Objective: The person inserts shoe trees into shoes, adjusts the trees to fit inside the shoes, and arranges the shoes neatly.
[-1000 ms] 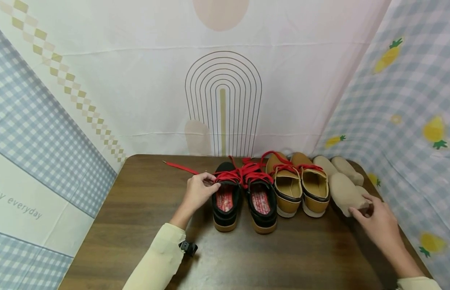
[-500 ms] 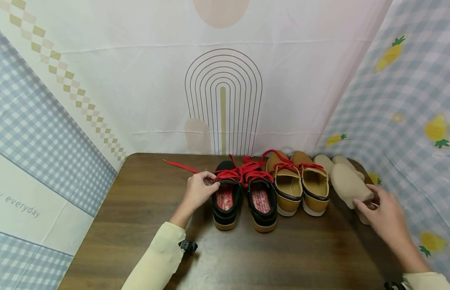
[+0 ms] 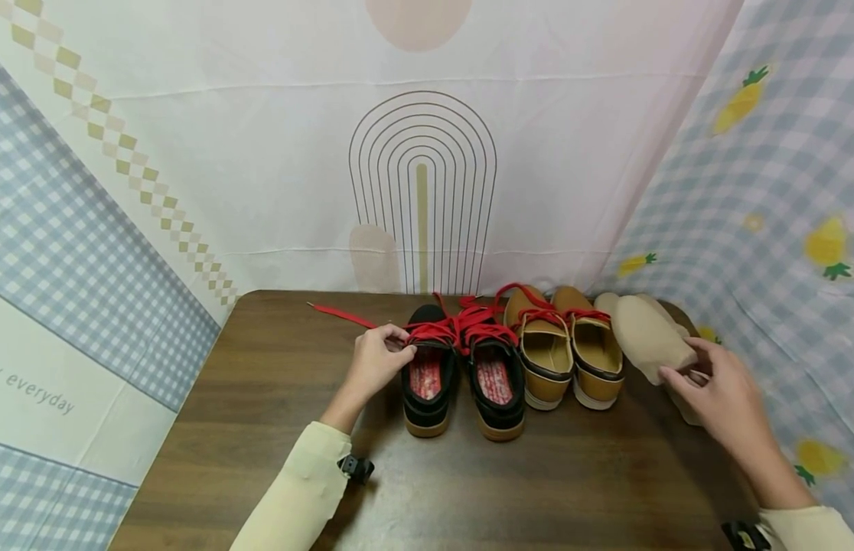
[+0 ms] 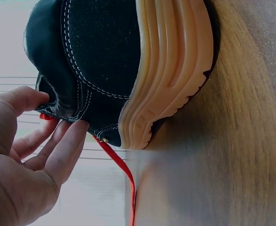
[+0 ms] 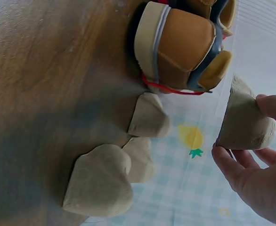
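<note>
The worktop (image 3: 468, 486) shows wood grain under a soft gloss. The black shoe (image 3: 427, 418) has a matt, suede-like panel (image 4: 102, 47) and a smoother, shinier leather-like collar (image 4: 44, 42), above a smooth, rubbery-looking sole (image 4: 175, 47). The red lace (image 4: 121, 162) looks like flat cloth. The tan shoe (image 5: 187, 40) resembles smooth leather. The beige form (image 5: 244, 122) is matt, its material unclear; the wall hanging (image 3: 275, 168) is creased cloth.

Pale yellow is showing on both sides: the left sleeve (image 3: 292, 490) is carrying soft creases, the right sleeve (image 3: 813, 528) is matching it, and a small, boxy black device (image 3: 356, 469) is jutting out beside each.
</note>
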Motion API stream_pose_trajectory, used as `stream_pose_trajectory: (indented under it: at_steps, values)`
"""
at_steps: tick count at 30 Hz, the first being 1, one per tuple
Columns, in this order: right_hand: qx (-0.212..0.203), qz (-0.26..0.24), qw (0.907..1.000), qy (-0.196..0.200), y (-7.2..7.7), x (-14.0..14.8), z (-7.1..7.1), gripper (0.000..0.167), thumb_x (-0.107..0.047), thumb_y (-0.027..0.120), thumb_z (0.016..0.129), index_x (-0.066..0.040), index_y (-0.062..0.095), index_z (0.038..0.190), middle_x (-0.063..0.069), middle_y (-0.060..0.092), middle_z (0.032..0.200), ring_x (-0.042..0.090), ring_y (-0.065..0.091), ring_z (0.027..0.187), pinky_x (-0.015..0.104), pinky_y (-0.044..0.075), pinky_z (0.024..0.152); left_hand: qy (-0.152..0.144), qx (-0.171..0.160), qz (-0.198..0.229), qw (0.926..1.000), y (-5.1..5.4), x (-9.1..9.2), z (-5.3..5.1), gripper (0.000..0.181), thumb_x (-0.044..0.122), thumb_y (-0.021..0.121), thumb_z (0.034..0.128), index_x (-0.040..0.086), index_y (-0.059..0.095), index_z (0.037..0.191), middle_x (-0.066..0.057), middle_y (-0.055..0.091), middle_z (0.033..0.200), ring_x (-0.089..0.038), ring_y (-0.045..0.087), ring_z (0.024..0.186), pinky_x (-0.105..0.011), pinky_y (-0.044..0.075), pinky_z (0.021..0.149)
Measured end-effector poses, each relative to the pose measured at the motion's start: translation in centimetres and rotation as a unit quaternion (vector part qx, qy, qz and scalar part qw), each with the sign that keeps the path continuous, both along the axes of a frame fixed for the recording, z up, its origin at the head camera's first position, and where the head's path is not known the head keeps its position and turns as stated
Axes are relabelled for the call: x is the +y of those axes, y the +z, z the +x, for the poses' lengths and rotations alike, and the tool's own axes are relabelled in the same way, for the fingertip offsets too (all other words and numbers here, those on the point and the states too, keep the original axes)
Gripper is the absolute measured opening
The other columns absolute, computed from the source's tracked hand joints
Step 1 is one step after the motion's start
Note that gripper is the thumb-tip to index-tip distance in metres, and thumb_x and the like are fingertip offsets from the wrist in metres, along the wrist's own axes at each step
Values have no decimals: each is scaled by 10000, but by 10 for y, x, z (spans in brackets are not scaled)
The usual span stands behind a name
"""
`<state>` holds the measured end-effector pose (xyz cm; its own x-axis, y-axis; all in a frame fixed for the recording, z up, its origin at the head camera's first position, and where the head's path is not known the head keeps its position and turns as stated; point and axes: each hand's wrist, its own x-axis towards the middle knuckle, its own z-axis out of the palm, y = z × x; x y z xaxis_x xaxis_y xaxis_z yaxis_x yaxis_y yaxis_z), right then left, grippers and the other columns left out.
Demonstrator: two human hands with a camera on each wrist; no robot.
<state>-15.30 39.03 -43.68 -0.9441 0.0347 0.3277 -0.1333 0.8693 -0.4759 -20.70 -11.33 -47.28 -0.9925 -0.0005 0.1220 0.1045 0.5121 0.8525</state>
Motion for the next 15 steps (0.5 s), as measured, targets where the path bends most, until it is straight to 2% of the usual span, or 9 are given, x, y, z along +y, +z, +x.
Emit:
stream_pose_trajectory:
  at_steps: [4, 9, 12, 15]
  values:
    - [104, -129, 9995, 250, 3, -6, -4, 629, -219, 830, 889, 108, 569, 1359, 292, 661, 1042, -264, 430, 820, 25, 423, 628, 6, -8, 0, 10000, 1, 0, 0, 123, 141, 806, 858, 75, 743, 941, -63, 755, 843, -143, 703, 750, -301, 574, 668]
    - [295, -32, 9991, 300, 5, -16, -5, 636, -207, 859, 857, 80, 586, 1354, 267, 638, 1049, -258, 402, 862, 10, 402, 665, 3, -61, -4, 10000, 1, 1, 0, 122, 141, 807, 860, 79, 743, 943, -63, 753, 848, -142, 699, 753, -293, 567, 662]
    - [283, 51, 9989, 381, 8, -21, -7, 636, -228, 854, 865, 72, 584, 1357, 244, 638, 1038, -146, 505, 870, 19, 412, 665, 0, -73, -14, 10000, 1, 1, 0, 121, 142, 809, 860, 82, 743, 942, -65, 753, 847, -148, 700, 753, -291, 566, 660]
    - [308, 117, 9982, 495, 10, -27, -10, 630, -227, 853, 867, 67, 585, 1355, 221, 641, 1020, 82, 632, 842, 16, 414, 672, 10, -39, -16, 10000, 1, 1, 0, 120, 141, 813, 859, 82, 744, 936, -70, 754, 839, -156, 703, 748, -293, 566, 655]
